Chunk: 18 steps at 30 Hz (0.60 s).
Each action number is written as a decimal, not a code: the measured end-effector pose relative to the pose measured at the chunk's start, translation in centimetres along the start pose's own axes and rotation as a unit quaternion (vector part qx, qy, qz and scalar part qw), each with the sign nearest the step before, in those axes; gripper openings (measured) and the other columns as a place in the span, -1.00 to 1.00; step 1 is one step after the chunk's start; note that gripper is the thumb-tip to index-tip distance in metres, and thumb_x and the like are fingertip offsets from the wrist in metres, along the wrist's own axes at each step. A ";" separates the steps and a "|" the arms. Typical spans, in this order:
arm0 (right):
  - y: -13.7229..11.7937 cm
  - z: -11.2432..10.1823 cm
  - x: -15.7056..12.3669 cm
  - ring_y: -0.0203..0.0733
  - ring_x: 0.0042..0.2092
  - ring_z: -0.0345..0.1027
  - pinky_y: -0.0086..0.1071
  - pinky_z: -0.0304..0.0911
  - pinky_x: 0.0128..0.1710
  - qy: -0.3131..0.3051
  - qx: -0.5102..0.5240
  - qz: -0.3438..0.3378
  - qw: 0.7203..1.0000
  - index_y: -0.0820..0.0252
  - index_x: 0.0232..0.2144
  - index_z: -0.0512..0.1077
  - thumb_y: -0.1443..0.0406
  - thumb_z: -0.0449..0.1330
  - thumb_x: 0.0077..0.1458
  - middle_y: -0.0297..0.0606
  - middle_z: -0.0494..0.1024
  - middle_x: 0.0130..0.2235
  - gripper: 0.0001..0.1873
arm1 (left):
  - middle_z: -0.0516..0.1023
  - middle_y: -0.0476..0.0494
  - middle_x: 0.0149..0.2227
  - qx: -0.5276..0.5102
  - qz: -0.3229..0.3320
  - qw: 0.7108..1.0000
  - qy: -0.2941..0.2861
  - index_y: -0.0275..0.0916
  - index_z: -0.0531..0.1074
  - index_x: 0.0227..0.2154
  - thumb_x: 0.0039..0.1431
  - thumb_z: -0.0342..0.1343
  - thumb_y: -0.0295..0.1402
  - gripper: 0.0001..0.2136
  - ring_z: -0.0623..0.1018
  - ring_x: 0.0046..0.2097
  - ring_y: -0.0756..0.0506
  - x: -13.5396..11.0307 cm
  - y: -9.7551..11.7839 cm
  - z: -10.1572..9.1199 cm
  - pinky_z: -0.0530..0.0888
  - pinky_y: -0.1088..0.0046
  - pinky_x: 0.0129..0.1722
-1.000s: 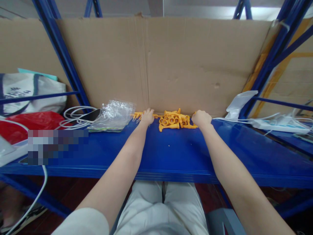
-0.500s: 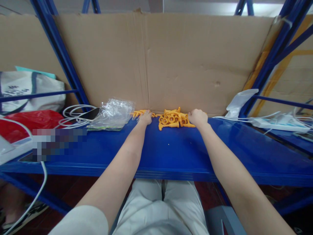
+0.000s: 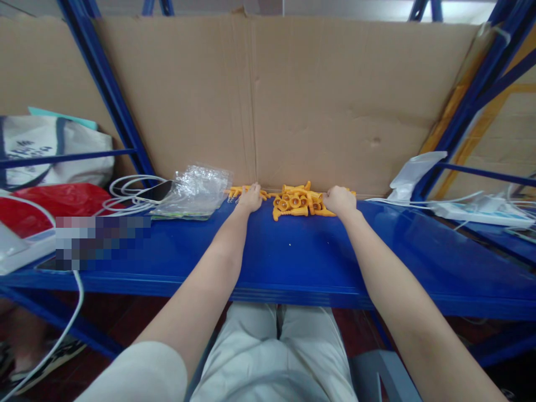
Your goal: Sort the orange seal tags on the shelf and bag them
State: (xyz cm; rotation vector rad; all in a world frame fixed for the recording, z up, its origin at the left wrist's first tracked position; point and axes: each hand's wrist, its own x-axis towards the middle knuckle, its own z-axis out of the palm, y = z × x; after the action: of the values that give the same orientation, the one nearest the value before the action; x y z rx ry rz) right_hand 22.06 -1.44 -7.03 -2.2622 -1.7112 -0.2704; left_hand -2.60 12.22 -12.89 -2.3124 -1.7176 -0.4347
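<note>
Closing in on the pile of orange pieces [image 3: 295, 202], the right hand [image 3: 340, 200] has come slightly leftward over the last second and now sits against the pile's right end. A bit of orange pokes out on the hand's far right side, where none showed a second ago. This means, as far as I can judge, that both hands are now at work among the orange pieces, one at each group.

The pile lies along the far edge of the tabletop [image 3: 285, 262], about midway between its left and right ends, close to the cardboard sheet [image 3: 314, 100]. It seems as heaped as in the earlier views, several cup-like ends facing the near edge.

The left hand [image 3: 251, 199] rests over the smaller row of orange pieces [image 3: 233, 192], also by the far edge, with thin chains beside it; its position has barely altered. Its fingers are spread low over the row, and whether they grip anything I cannot tell. The right hand's fingers are curled inward, but its back hides them, so a grasp cannot be confirmed.

The clear plastic bags [image 3: 199, 190], left of the row, look unmoved. Otherwise, only the viewpoint has tilted a little since the earlier frame.
</note>
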 end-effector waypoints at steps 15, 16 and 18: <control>0.1 0.3 0.2 0.09 0.13 0.45 -0.25 0.33 0.04 -0.006 0.006 -0.003 1.000 0.41 0.04 0.53 0.30 -0.01 0.28 0.19 0.59 0.01 -0.56 | 0.48 -0.36 0.11 0.015 0.028 0.999 0.014 -0.27 0.59 -0.03 0.22 -0.10 -0.48 -0.61 0.39 0.20 -0.33 -0.7 0.6 -0.6 0.25 0.08 0.22; 0.1 0.3 0.2 0.09 0.13 0.45 -0.25 0.33 0.03 -0.005 0.008 -0.003 1.000 0.41 0.04 0.53 0.30 -0.01 0.28 0.20 0.59 0.01 -0.56 | 0.48 -0.36 0.11 0.012 0.029 0.999 0.013 -0.27 0.58 -0.03 0.22 -0.09 -0.49 -0.61 0.39 0.20 -0.32 -0.7 0.5 -0.6 0.25 0.09 0.23; 0.2 0.4 0.3 0.09 0.13 0.45 -0.25 0.33 0.03 -0.004 0.009 -0.004 1.000 0.40 0.03 0.54 0.30 0.00 0.28 0.20 0.59 0.01 -0.56 | 0.48 -0.38 0.12 0.002 0.031 0.999 0.020 -0.28 0.58 -0.04 0.22 -0.08 -0.49 -0.62 0.39 0.21 -0.33 -0.7 0.6 -0.7 0.24 0.08 0.24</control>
State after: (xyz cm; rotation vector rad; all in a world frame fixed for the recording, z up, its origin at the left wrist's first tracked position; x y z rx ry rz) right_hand 22.27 -1.10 -7.30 -2.2474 -1.7197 -0.2465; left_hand -2.26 11.15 -12.46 -2.3312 -1.6235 -0.4618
